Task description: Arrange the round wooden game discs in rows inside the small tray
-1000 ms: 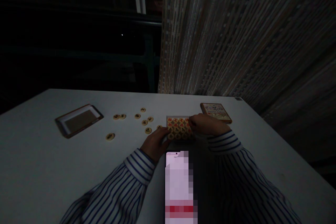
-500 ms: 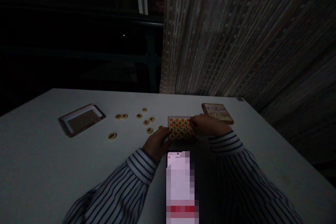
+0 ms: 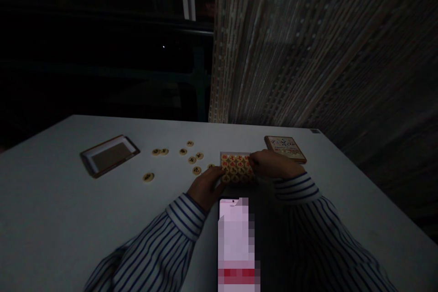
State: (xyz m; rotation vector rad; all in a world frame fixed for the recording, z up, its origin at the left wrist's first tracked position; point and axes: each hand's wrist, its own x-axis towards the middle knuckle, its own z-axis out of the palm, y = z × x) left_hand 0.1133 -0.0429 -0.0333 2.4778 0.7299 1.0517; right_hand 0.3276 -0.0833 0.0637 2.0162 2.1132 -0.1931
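Note:
A small box [image 3: 234,153] sits in front of me, filled with rows of round Chinese chess pieces [image 3: 232,164] bearing red and black characters. My left hand [image 3: 206,188] is closed around the box's left side, its fingertips at the near left corner. Over the right end of the box, my right hand [image 3: 276,164] is closed with its fingers bent down onto the pieces there. Whatever those fingers hold is hidden. Left of the box lie several loose pieces with dark characters, among them one piece [image 3: 196,170] close to my left hand.
An open tray-like box lid [image 3: 132,149] rests at the table's left. A patterned flat box [image 3: 285,148] lies behind my right hand. Between my forearms is a lit phone [image 3: 236,237]. A string curtain [image 3: 246,54] hangs beyond the white table [image 3: 68,219].
The whole view has shifted slightly. Both hands stay at the box in nearly the same pose, and the loose pieces lie as before.

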